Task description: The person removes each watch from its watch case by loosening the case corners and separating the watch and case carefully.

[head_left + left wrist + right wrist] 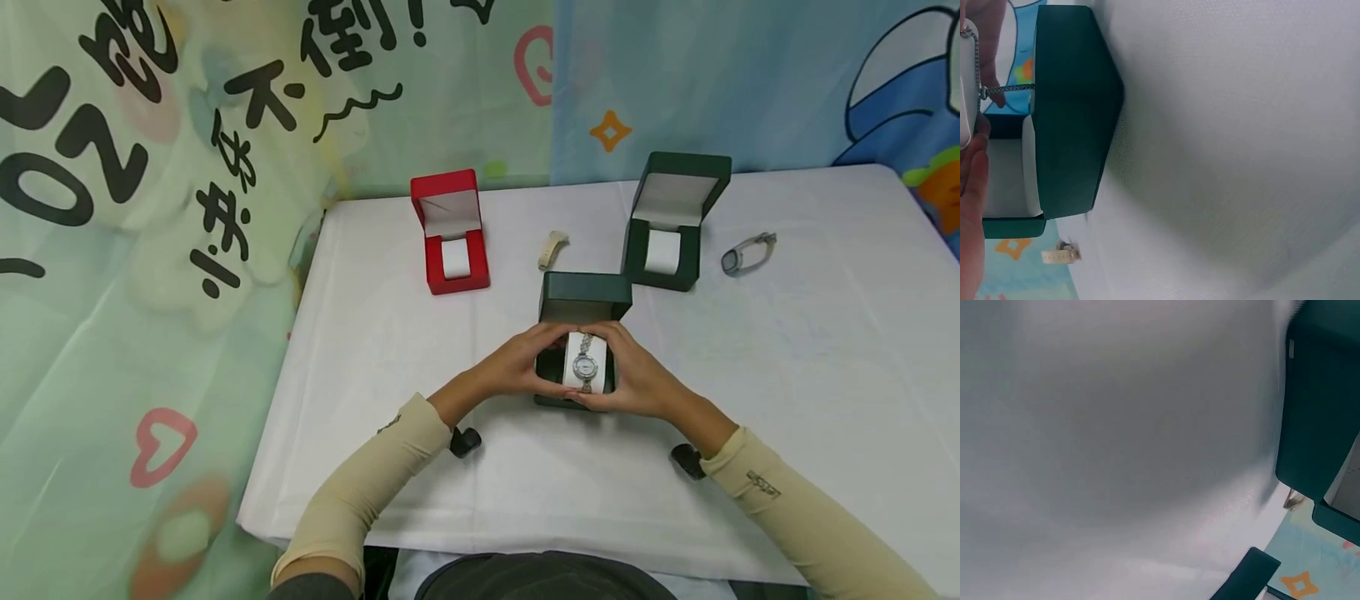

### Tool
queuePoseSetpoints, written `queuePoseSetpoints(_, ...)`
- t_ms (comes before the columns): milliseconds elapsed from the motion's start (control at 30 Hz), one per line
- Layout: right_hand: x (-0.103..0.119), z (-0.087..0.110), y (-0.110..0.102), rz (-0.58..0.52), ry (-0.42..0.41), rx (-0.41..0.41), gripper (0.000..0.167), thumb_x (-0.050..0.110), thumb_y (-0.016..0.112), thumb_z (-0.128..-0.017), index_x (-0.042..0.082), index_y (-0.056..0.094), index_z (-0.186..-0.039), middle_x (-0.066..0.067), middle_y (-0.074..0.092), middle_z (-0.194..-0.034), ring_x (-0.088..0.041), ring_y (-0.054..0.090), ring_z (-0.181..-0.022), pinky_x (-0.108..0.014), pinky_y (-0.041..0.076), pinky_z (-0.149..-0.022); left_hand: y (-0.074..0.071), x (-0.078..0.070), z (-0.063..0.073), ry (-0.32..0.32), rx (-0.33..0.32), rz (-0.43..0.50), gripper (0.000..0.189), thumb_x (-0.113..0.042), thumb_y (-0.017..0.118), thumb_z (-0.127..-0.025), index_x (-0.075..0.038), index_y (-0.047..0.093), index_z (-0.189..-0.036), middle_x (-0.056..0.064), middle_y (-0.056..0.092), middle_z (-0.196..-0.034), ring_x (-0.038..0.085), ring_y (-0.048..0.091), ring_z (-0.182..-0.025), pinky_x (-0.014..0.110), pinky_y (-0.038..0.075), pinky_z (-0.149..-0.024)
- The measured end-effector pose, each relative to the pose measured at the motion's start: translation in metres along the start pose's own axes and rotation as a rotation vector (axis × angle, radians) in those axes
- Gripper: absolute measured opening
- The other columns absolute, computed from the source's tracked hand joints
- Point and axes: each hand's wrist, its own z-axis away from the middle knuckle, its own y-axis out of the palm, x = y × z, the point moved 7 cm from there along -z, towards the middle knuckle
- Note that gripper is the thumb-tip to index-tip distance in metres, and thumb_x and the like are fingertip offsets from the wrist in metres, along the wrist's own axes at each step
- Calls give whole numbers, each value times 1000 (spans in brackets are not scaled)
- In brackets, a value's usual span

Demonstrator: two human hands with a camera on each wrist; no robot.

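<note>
A silver bracelet watch [585, 367] lies over a white watch cushion [570, 346], face up, above a green watch box [585, 286] whose lid stands raised. My left hand [521, 365] grips the cushion from the left, thumb at its near edge and fingers at the far one. From the right my right hand [637, 379] holds it the same way, so both hands frame the watch. In the left wrist view a loose bracelet end [1015, 89] reaches from the cushion toward the box's side. The right wrist view shows the box [1319, 406] but not the hand.
A red watch box [457, 279] stands open at the back left, and another open green box [637, 254] at the back right. Between them lies a cream-strapped watch [553, 250]. A grey watch [748, 254] rests farther right on the white-covered table [810, 375].
</note>
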Motion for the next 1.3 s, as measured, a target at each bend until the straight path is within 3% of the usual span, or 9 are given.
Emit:
queuePoseSetpoints(333, 9, -7, -6, 7, -18, 103, 85, 20, 77, -70, -2, 32, -137, -20, 38, -132, -34, 42, -116, -55, 42, -88, -7, -1, 3, -1, -38, -80, 84, -25, 80, -69, -1, 36, -136, 13, 44, -131, 19, 50, -116, 20, 38, -99)
queuePoseSetpoints(600, 8, -8, -10, 14, 3, 43, 78, 17, 79, -67, -4, 38, -130, -19, 44, -127, -28, 47, -108, -48, 46, -84, -8, -4, 0, 35, -67, -112, 83, -26, 80, -68, 0, 38, -135, 13, 46, -129, 17, 50, -115, 19, 38, -99)
queuePoseSetpoints(833, 5, -3, -11, 66, -36, 41, 75, 17, 79, -64, -5, 40, -123, -18, 47, -121, -25, 48, -103, -45, 47, -80, -3, -6, -2, 31, -31, -125, 82, -29, 80, -68, -1, 40, -133, 11, 46, -127, 16, 49, -114, 17, 38, -98)
queuePoseSetpoints(1033, 1, 1, -11, 99, -13, 16, 74, 20, 80, -64, -2, 40, -122, -15, 47, -118, -21, 49, -98, -44, 48, -78, -3, -7, -3, 39, -24, -138, 82, -29, 80, -68, -1, 40, -133, 11, 46, -128, 17, 49, -116, 18, 39, -98)
queuePoseSetpoints(1300, 3, -1, -4, -12, 52, 103, 100, 25, 84, -62, -4, 25, -137, -20, 37, -130, -28, 44, -111, -50, 44, -87, -5, -7, -1, 12, -33, -77, 83, -25, 80, -68, 1, 38, -135, 13, 46, -127, 19, 52, -114, 17, 38, -98)
